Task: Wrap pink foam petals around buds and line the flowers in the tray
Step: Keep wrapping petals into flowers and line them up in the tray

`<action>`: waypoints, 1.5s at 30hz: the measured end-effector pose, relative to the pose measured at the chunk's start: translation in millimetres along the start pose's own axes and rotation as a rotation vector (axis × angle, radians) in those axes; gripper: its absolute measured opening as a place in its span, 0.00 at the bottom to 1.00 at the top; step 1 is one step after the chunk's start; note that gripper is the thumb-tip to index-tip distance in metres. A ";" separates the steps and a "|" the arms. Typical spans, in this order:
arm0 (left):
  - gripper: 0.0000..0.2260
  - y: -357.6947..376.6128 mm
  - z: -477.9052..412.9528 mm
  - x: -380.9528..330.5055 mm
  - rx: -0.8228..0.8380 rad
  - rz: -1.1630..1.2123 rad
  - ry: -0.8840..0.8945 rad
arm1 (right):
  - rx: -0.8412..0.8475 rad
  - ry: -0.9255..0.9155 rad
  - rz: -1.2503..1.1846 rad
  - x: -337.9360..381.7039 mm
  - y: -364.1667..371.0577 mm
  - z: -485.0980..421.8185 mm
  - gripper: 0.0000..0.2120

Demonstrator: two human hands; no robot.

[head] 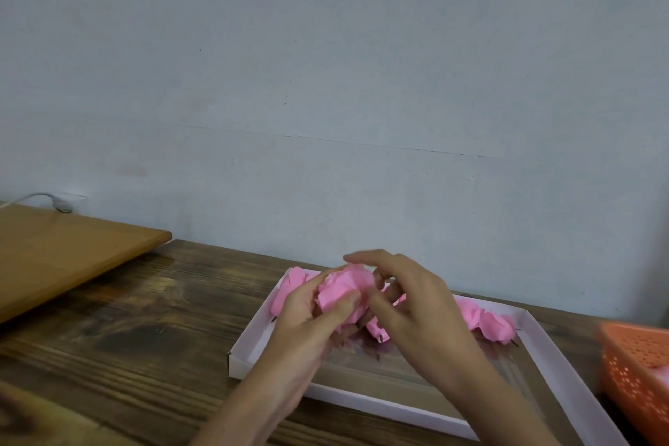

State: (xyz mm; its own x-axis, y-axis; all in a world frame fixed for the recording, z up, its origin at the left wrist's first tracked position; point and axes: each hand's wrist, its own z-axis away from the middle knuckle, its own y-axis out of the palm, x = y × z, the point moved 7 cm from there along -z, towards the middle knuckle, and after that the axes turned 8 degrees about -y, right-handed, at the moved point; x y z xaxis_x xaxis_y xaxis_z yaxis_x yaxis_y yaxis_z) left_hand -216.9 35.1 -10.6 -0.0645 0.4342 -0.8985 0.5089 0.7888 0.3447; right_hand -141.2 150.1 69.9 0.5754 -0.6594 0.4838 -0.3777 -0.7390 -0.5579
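A pink foam flower [344, 288] is held above the far left part of the white tray [325, 393]. My left hand [307, 322] grips it from below, thumb pressed on a petal. My right hand [409, 304] curls over its right side, fingers bent at the petals, index finger raised. Several finished pink flowers [488, 322] lie in a row along the tray's far wall, some hidden behind my hands.
The tray rests on a dark wooden table [126, 329] against a pale wall. A lighter wooden board [61, 257] lies at the left, with a white cable behind it. An orange perforated basket [637, 369] stands at the right edge.
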 end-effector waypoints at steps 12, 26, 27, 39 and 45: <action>0.18 -2.1 0.0 2.5 -0.031 0.077 -0.046 | -0.013 0.175 -0.180 -17.9 -7.1 0.4 0.15; 0.13 0.9 5.4 -2.0 -0.113 0.141 -0.033 | -0.015 0.132 -0.242 -7.2 20.6 5.4 0.12; 0.13 0.8 5.5 -2.6 -0.114 0.154 -0.032 | -0.011 0.131 -0.258 -7.3 21.8 5.5 0.12; 0.19 1.3 7.7 -13.6 -0.118 0.173 -0.020 | 0.195 0.107 -0.306 -7.2 29.4 8.0 0.15; 0.29 -3.5 8.0 -14.5 -0.137 0.167 -0.028 | -0.086 0.066 -0.246 -4.8 5.8 3.3 0.13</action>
State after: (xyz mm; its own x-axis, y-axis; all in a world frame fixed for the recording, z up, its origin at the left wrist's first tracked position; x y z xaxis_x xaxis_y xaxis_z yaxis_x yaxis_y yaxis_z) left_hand -210.8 22.6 -0.9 0.0359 0.5526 -0.8326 0.3890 0.7597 0.5211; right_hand -143.8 149.5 62.1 0.6102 -0.4640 0.6422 -0.2938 -0.8853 -0.3604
